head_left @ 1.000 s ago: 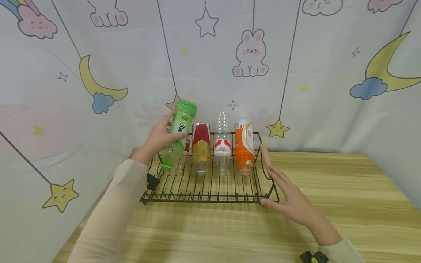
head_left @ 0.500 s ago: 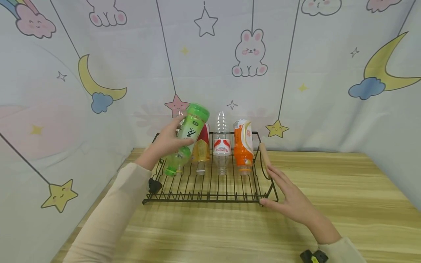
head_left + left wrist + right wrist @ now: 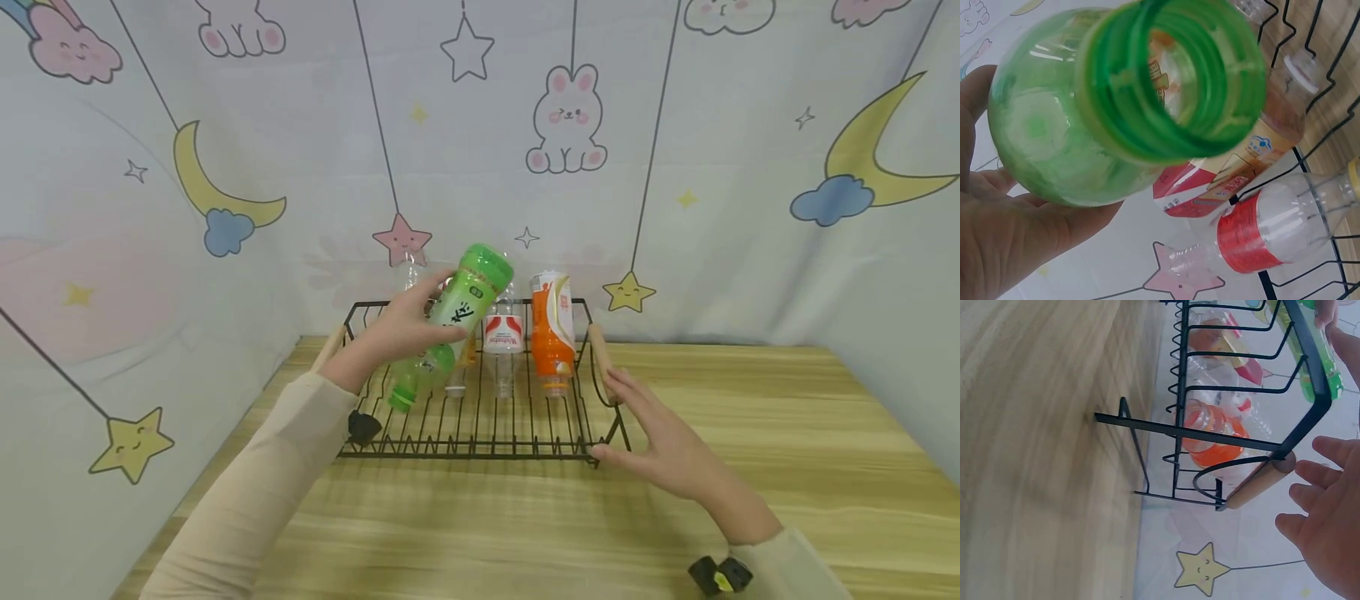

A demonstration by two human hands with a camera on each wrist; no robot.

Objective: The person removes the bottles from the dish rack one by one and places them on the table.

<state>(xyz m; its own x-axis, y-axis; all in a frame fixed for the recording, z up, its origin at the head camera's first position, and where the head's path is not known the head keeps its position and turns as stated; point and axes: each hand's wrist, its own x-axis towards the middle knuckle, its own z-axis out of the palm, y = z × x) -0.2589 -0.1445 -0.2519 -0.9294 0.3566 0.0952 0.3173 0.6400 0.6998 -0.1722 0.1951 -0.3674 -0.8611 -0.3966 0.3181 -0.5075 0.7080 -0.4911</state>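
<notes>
My left hand [image 3: 397, 335] grips a green plastic bottle [image 3: 467, 310] above the black wire rack [image 3: 465, 456]. The bottle leans, its base up to the right and its neck down to the left. In the left wrist view, the bottle's uncapped green mouth [image 3: 1179, 81] faces the camera. My right hand [image 3: 675, 454] is at the rack's right side with fairly straight fingers. Its fingertips are by the wooden handle [image 3: 602, 354] and its thumb is near the front corner; contact is unclear.
Neck-down bottles line the rack: an orange and white bottle [image 3: 551, 333], a clear bottle with a red and white label [image 3: 502, 335], a red and gold bottle [image 3: 1210, 181] and a red-labelled clear bottle [image 3: 1247, 234]. A wooden table [image 3: 750, 417] and a patterned cloth [image 3: 480, 158] surround the rack.
My left hand has carried the green bottle rightward and slightly down, and the bottle leans further right. It now covers much of the red and gold bottle. My right hand stays about where it was.
</notes>
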